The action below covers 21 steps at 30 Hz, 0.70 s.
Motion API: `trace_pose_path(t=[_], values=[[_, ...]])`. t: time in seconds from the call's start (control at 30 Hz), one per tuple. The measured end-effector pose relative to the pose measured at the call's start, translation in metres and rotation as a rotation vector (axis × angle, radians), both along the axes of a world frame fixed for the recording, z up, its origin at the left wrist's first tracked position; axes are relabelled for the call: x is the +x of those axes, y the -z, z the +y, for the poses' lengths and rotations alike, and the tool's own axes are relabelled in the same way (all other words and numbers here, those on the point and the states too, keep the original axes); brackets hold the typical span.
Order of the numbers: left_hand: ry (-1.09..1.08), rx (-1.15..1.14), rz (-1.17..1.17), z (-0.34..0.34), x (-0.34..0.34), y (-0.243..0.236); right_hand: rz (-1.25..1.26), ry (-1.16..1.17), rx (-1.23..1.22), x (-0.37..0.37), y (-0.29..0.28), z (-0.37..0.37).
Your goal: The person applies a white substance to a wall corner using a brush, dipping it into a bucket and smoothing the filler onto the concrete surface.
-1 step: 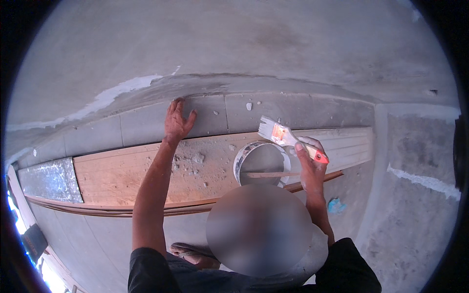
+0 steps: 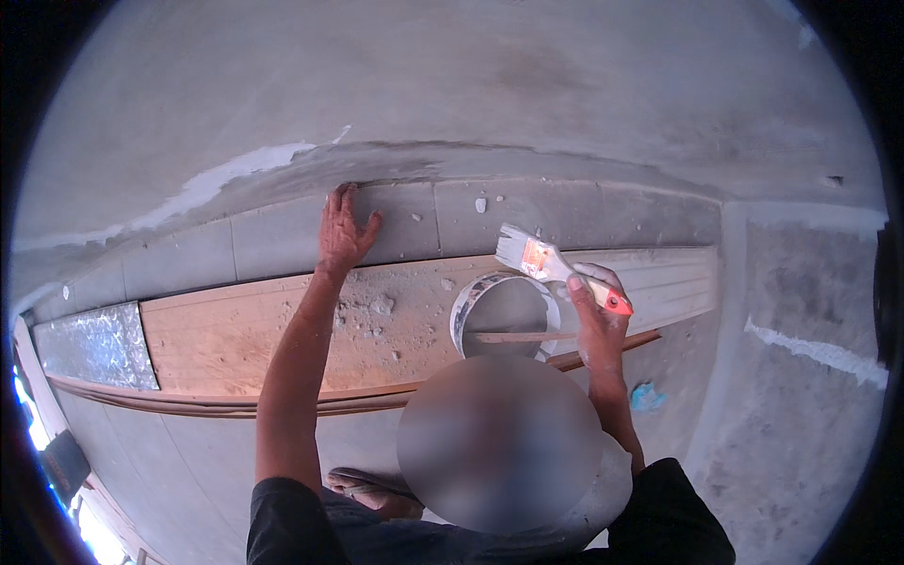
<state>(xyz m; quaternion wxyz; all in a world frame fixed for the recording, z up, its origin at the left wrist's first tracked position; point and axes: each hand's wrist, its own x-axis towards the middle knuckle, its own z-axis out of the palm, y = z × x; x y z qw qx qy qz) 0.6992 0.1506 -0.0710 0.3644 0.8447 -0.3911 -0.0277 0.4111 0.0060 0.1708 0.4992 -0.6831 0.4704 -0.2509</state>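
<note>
My left hand [image 2: 347, 229] is open, fingers apart, its fingertips at the seam where grey tiles [image 2: 480, 226] meet the plastered wall [image 2: 452, 85]; whether they press on it is unclear. In my right hand [image 2: 595, 315] is a paintbrush [image 2: 556, 264] with a pale, red-tipped handle and whitened bristles pointing left. Below the brush stands a white, smeared bucket [image 2: 459, 320] with grey contents and a stick [image 2: 513, 336] across it. It sits by long wooden boards [image 2: 235, 344] strewn with grit. A blurred oval hides the middle of the lower view.
A foil-like sheet [image 2: 89, 347] lies at the boards' left end. A pale grooved panel [image 2: 650, 281] extends right toward a rough side wall [image 2: 810, 292]. Small rubble pieces [image 2: 480, 204] dot the tiles. A blue crumpled scrap [image 2: 648, 395] lies at right, and a dark object [image 2: 66, 466] at far left.
My left hand has shifted very slightly upward, toward the wall. My right hand and the brush show little visible movement.
</note>
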Motion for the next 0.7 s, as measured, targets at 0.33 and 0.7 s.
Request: trace_pose_path(t=[0.33, 0.7], values=[[0.277, 0.298, 0.434, -0.008, 0.000, -0.034, -0.051, -0.034, 0.023, 0.011, 0.006, 0.001], [0.057, 0.234, -0.032, -0.061, -0.049, -0.003, 0.011, -0.031, -0.027, 0.015, 0.004, 0.002]])
